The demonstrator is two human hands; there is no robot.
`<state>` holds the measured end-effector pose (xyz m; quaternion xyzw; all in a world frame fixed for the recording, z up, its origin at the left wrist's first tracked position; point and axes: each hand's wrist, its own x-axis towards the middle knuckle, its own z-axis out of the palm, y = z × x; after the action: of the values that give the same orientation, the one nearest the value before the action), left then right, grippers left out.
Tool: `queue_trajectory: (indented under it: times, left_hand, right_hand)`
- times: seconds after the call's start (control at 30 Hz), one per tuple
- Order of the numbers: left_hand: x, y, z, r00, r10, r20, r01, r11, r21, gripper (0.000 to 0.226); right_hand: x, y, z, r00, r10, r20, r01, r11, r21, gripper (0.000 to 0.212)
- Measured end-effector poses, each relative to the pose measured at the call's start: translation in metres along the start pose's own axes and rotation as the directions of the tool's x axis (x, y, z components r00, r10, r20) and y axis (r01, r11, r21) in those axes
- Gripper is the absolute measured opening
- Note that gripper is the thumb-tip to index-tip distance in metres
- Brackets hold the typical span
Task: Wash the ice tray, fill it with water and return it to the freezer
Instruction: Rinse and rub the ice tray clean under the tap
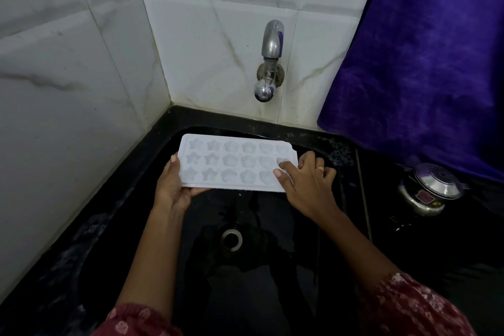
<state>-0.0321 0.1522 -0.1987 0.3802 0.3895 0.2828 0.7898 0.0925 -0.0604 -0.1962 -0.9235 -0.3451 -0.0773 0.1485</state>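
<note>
A white ice tray (231,162) with star and flower shaped cups is held level over the black sink (152,199), below the steel tap (268,63). My left hand (171,185) grips its left end, thumb along the edge and fingers underneath. My right hand (305,180) is at the tray's right end, with two fingertips lying on the cups there and the other fingers curled past the edge. No water runs from the tap.
The sink drain (231,239) lies below the tray, with wet patches around it. White marbled tiles line the corner wall. A purple cloth (425,57) hangs at the right, above a steel pot with a lid (429,189) on the black counter.
</note>
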Motion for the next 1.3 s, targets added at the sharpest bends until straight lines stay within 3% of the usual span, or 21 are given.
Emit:
queue_trajectory:
  times: [0.23,0.4,0.83,1.3]
  left_hand:
    - [-0.002,0.002,0.002,1.000,0.013,0.009,-0.013,1.000,0.010,0.022]
    - [-0.003,0.001,0.003,1.000,0.005,0.016,-0.005,1.000,-0.007,0.022]
    - [-0.001,0.004,0.004,1.000,0.002,0.012,-0.002,1.000,-0.014,0.020]
    - [-0.003,0.004,0.005,1.000,-0.011,0.021,0.011,1.000,0.003,0.022]
  right_hand:
    - [0.004,-0.007,-0.006,0.996,-0.023,-0.084,0.023,1.000,-0.005,0.037]
    - [0.007,-0.015,-0.005,0.991,-0.133,-0.009,0.133,0.991,-0.031,0.039]
    - [0.014,-0.013,-0.001,0.990,-0.126,0.067,0.130,0.990,-0.056,0.040]
    - [0.014,-0.015,0.001,0.992,-0.125,0.030,0.125,0.992,-0.020,0.040]
